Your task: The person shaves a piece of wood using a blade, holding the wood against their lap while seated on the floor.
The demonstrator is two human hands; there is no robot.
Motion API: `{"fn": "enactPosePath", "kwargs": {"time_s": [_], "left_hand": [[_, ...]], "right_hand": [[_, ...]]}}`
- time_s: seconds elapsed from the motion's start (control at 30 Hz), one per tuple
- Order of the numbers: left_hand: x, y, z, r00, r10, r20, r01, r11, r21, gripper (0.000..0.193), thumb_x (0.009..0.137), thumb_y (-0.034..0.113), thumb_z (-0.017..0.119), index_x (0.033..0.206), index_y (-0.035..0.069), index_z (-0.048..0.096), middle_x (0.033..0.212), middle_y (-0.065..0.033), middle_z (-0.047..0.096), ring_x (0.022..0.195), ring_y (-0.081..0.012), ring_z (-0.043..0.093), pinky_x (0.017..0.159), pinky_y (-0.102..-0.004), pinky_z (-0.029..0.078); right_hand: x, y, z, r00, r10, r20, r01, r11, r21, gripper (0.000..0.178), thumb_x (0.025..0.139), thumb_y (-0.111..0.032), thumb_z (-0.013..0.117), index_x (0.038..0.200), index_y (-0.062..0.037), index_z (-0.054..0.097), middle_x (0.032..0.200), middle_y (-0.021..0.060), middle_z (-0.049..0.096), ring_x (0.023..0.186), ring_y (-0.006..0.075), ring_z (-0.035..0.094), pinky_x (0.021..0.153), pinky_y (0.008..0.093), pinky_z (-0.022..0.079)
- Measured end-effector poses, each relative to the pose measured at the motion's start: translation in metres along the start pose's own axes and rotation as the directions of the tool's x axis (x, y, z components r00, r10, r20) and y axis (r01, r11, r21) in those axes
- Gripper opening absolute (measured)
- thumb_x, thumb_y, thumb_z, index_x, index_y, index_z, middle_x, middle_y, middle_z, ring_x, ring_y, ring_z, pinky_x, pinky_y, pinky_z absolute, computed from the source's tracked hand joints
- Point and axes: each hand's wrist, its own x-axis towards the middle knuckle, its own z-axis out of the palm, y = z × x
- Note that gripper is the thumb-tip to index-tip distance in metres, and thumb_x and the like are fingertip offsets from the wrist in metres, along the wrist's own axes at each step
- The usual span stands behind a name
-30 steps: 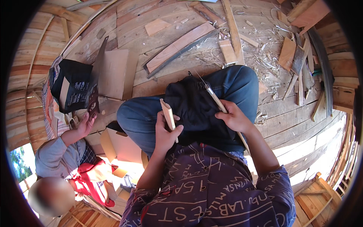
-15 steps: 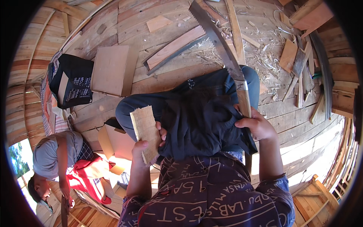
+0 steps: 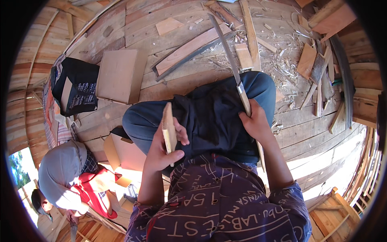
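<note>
My left hand [image 3: 159, 152] grips a short wooden board [image 3: 170, 131], turned so its narrow edge faces up. My right hand [image 3: 257, 121] is wrapped around the wooden handle of a hand saw [image 3: 226, 47]. The saw's blade points forward and away, past my right knee, and is seen almost edge-on. A bunched black cloth [image 3: 213, 125] lies across my lap between the two hands.
Wood shavings [image 3: 278, 56] and offcuts litter the plank floor ahead and to the right. A long board [image 3: 189, 50] lies in front. A cardboard box [image 3: 117, 76] and a black bag [image 3: 76, 86] stand at left. Another person [image 3: 66, 173] bends over at lower left.
The board in my left hand has turned from flat face to edge. My right hand has moved left and inward, and the saw blade has rotated edge-on. The black cloth now lies flatter.
</note>
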Motion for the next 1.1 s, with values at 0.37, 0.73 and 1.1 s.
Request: {"fn": "enactPosePath", "kwargs": {"time_s": [0.37,0.73,1.1], "left_hand": [[0.04,-0.056,-0.022,0.982,0.003,-0.19,0.092,0.867,0.49,0.063,0.071,0.011,0.08,0.122,0.003,0.043,0.102,-0.0088,0.058,0.095,-0.0167,0.057,0.085,-0.0335,0.048],[-0.021,0.007,-0.007,0.981,-0.003,-0.193,0.135,0.729,0.671,0.073,0.064,0.022,0.082,0.121,0.0,0.042,0.101,-0.0152,0.065,0.096,-0.0245,0.065,0.083,-0.0337,0.049],[-0.008,-0.039,-0.015,0.939,-0.053,-0.341,0.269,0.729,0.63,0.065,0.068,0.022,0.081,0.117,-0.001,0.045,0.095,-0.0186,0.066,0.088,-0.0261,0.068,0.077,-0.0352,0.051]], "right_hand": [[0.018,-0.002,0.029,0.998,0.042,0.05,-0.019,0.92,-0.392,0.037,0.074,-0.011,0.074,0.1,0.0005,0.051,0.097,0.021,0.062,0.091,0.0416,0.063,0.076,0.0489,0.052],[-0.007,-0.013,-0.001,0.966,-0.142,-0.217,0.089,0.967,-0.238,0.029,0.077,-0.02,0.076,0.084,-0.001,0.056,0.08,0.0175,0.061,0.072,0.042,0.062,0.063,0.0481,0.05],[-0.013,-0.01,0.051,0.973,0.148,0.177,-0.112,0.974,-0.198,0.038,0.073,-0.032,0.078,0.084,0.0004,0.061,0.077,0.0239,0.066,0.081,0.0427,0.065,0.074,0.0489,0.053]]}}
